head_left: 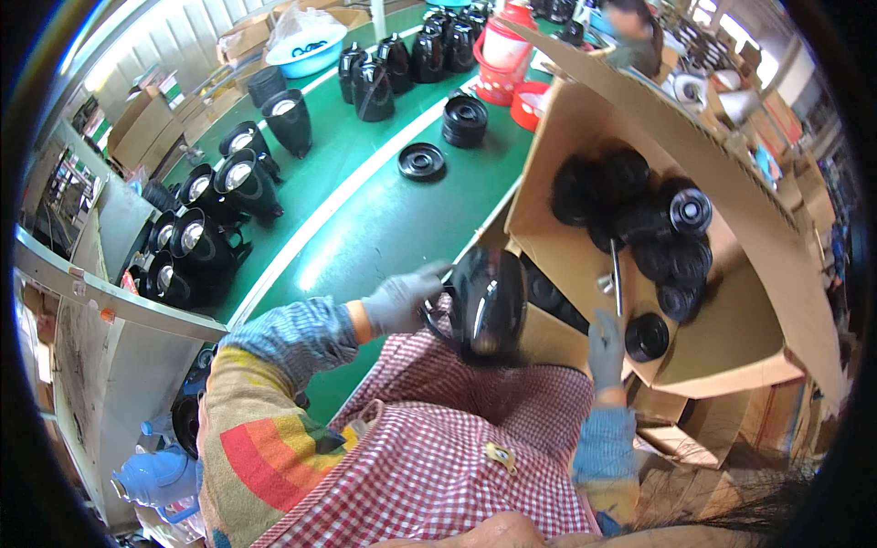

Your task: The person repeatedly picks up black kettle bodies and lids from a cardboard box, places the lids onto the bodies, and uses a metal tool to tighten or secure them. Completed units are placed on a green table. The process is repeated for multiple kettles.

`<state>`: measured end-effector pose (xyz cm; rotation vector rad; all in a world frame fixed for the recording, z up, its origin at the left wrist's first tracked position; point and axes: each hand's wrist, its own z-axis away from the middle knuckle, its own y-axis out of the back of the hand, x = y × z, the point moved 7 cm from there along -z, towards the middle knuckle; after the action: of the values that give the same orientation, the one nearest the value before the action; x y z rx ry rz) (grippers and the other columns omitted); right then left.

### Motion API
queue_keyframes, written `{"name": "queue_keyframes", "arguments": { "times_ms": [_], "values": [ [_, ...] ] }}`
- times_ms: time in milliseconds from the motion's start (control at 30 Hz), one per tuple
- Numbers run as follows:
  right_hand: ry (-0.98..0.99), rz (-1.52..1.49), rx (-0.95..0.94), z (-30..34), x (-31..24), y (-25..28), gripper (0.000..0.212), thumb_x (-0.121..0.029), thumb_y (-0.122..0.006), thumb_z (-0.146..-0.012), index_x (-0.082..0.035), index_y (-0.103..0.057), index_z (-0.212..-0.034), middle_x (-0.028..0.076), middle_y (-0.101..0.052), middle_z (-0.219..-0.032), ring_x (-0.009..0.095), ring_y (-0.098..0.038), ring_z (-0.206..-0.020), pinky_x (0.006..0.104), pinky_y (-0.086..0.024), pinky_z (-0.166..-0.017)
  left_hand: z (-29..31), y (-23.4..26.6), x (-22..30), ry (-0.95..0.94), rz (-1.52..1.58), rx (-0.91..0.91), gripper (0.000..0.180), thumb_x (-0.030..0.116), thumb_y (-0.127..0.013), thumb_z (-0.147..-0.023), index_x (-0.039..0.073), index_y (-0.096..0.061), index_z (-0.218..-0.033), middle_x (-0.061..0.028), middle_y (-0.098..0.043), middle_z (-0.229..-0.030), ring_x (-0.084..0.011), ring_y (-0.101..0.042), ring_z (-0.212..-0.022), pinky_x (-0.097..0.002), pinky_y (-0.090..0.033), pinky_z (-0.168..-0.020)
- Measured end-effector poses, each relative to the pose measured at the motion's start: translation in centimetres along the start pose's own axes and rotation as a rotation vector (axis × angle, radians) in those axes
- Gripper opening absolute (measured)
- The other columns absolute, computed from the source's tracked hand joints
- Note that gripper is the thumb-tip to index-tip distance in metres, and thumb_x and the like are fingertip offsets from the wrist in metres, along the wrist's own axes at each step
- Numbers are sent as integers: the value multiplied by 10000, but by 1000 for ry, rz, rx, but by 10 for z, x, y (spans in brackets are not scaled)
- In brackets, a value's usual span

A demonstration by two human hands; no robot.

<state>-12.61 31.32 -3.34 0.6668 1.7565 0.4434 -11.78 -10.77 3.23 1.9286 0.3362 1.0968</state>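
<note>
My left hand (402, 301), in a grey glove, is closed on the handle of a glossy black jug (491, 306), held over my lap and slightly blurred. My right hand (607, 352), also gloved, is closed around the lower end of a slim metal rod (618, 279) that points upward. A short shiny metal piece (606, 284) shows beside the rod; whether the two are joined I cannot tell. Just beyond that hand, an open cardboard box (731, 342) holds several round black plastic parts (687, 260). One of them, a black ring-shaped part (647, 337), lies near the hand.
On the green bench, several black jugs (247, 183) lie at the left and more jugs (373, 89) stand at the back. A black disc (421, 162) and a stack of discs (464, 121) sit mid-bench, near red buckets (498, 82). A blue basin (308, 57) is farther back. Another person (632, 41) is beyond.
</note>
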Motion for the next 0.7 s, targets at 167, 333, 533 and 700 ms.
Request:
{"name": "queue_keyframes", "arguments": {
  "times_ms": [167,333,533,700],
  "values": [
    [-430,-73,-81,89,37,-4,298,-163,-595,-1011,53,-678,-1199,126,-697,-1194,218,-633,-1142,323,-489,-1005,33,95,-156,661,1109,782,297,134,-717,-917,64,-647,-1197,-35,-661,-1081,-171,-666,-896,-340,-585,-798],
    [-164,271,-143,93,13,-18,277,-159,-626,-941,22,-709,-1134,201,-715,-1111,338,-672,-1041,415,-513,-964,1,147,-329,607,1054,1019,354,289,-693,-975,68,-589,-1231,-37,-631,-1029,-149,-614,-802,-311,-569,-733],
    [-167,472,-226,79,9,-33,268,-196,-636,-906,5,-718,-1063,210,-715,-1071,376,-662,-1012,463,-516,-921,-41,174,-484,971,432,1249,662,493,-716,-894,-50,-607,-1255,-277,-592,-1259,-427,-581,-1163,-467,-438,-1032],
    [-203,559,-230,92,17,-27,268,-209,-675,-876,-13,-727,-1050,202,-724,-1017,379,-677,-962,465,-530,-886,-73,205,-506,1048,225,1276,593,476,-713,-888,-12,-618,-1212,-268,-557,-1281,-424,-525,-1226,-472,-420,-1057]
  ]
}}
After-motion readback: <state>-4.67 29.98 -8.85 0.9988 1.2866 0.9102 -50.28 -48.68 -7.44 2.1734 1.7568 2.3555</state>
